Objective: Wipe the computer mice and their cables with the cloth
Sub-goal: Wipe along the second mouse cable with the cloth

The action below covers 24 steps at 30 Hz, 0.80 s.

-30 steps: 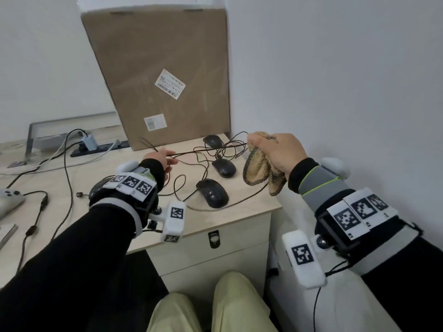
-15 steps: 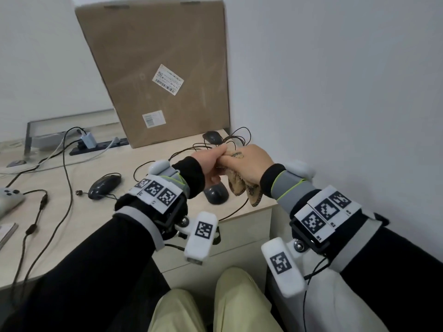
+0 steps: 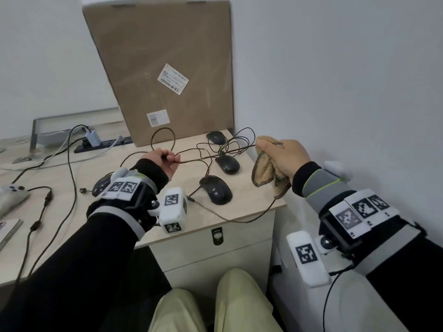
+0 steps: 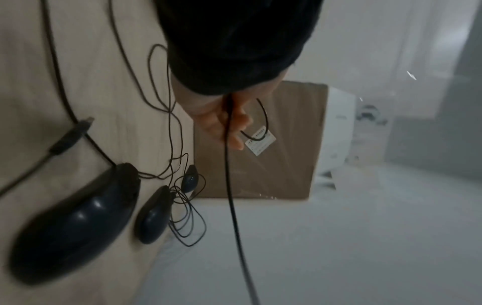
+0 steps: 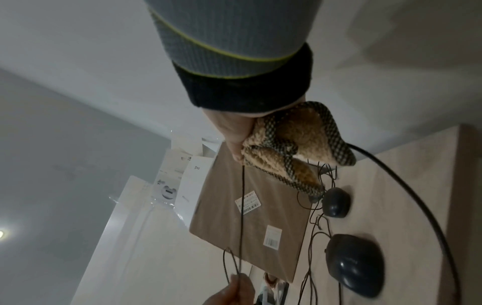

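The cable under treatment is thin, limp and light; it carries no load along its length and sags unless tensioned from both ends, so it is best taken at two points with the span drawn straight between them. The cloth is soft, fleecy and compliant and will wrap fully round the cable. The left hand holds one end of the span above the worktop, its fingers curled closed on the cable, with a loose loop rising behind it. The right hand is clenched on the bunched cloth, and the cable enters the cloth at the fingertips; the fingers are clamped together through the fabric, and the cable leaves the cloth below and trails over the worktop edge. The span between the two hands is taut and clear of the surface. Three black mice lie on the worktop beneath and beyond the span, near the cardboard box; a fourth is partly hidden behind the left wrist. Their remaining cables lie tangled together, so judge that a hard pull may drag a light mouse.
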Available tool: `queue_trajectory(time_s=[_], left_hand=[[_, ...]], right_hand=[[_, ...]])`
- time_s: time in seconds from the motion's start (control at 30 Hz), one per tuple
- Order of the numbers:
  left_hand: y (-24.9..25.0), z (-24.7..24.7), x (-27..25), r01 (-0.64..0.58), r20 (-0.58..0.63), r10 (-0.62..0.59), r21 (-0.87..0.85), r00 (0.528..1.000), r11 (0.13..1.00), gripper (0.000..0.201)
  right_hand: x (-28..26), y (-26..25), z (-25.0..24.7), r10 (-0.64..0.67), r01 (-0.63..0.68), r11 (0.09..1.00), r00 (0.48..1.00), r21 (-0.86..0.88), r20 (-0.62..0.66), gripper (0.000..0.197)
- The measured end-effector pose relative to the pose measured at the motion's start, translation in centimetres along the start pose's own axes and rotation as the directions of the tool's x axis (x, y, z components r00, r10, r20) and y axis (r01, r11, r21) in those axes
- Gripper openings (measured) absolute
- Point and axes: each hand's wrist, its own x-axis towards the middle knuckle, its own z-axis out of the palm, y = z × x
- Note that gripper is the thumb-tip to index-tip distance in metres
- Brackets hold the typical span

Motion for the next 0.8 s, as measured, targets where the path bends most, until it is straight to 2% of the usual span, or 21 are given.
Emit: queue_trajectory(time_s=[0.07, 0.13, 0.2, 0.27, 0.3, 0.43, 0.5, 0.6, 0.67, 0.73, 0.8], left_hand=[[-1.0, 0.2, -0.3, -0.002, 0.035, -0.009, 0.295, 0.999, 0.955, 0.041], [-2.2, 0.5, -1.0, -0.02, 0.087, -0.037, 0.575, 0.995, 0.818, 0.042], [-3.6, 1.2, -2.3, -0.045, 0.16, -0.107, 0.731, 0.981, 0.681, 0.041], [-5.0, 2.1, -3.6, -0.065, 0.223, -0.178, 0.776, 0.958, 0.627, 0.04], [-5.5, 2.6, -4.2, -0.069, 0.251, -0.202, 0.77, 0.947, 0.634, 0.041], [-6.4, 3.9, -5.7, -0.014, 0.34, -0.278, 0.655, 0.899, 0.756, 0.048], [-6.3, 3.7, -5.7, -0.03, 0.366, -0.257, 0.622, 0.895, 0.782, 0.05], [-6.0, 3.1, -5.2, -0.106, 0.426, -0.21, 0.608, 0.88, 0.787, 0.035], [-5.0, 2.6, -4.5, -0.107, 0.388, -0.168, 0.595, 0.906, 0.796, 0.034], [-3.6, 1.6, -3.7, -0.064, 0.297, -0.137, 0.579, 0.945, 0.813, 0.036], [-2.6, 0.6, -3.1, -0.027, 0.243, -0.14, 0.579, 0.96, 0.815, 0.035]], right_hand=[[0.1, -0.7, 0.5, -0.01, 0.011, 0.999, 1.0, 0.031, -0.025, 0.053], [0.3, -1.5, 1.3, -0.036, 0.036, 0.999, 0.999, 0.02, -0.023, 0.053], [0.3, -2.3, 2.3, -0.07, 0.071, 0.997, 0.997, -0.025, 0.015, 0.054], [0.3, -2.9, 3.4, -0.101, 0.104, 0.993, 0.993, -0.057, 0.056, 0.053], [0.3, -3.0, 3.8, -0.117, 0.121, 0.99, 0.991, -0.068, 0.062, 0.05], [0.0, -3.2, 4.7, -0.14, 0.143, 0.986, 0.989, -0.089, 0.041, 0.039], [0.1, -3.0, 4.7, -0.148, 0.152, 0.982, 0.988, -0.112, 0.039, 0.036], [0.0, -2.5, 4.5, -0.137, 0.144, 0.981, 0.989, -0.131, 0.061, 0.034], [0.0, -2.2, 3.9, -0.112, 0.118, 0.987, 0.992, -0.109, 0.06, 0.039], [0.3, -1.9, 2.8, -0.078, 0.08, 0.992, 0.997, -0.093, 0.024, 0.041], [0.4, -1.7, 1.6, -0.058, 0.062, 0.992, 0.998, -0.111, 0.037, 0.048]])
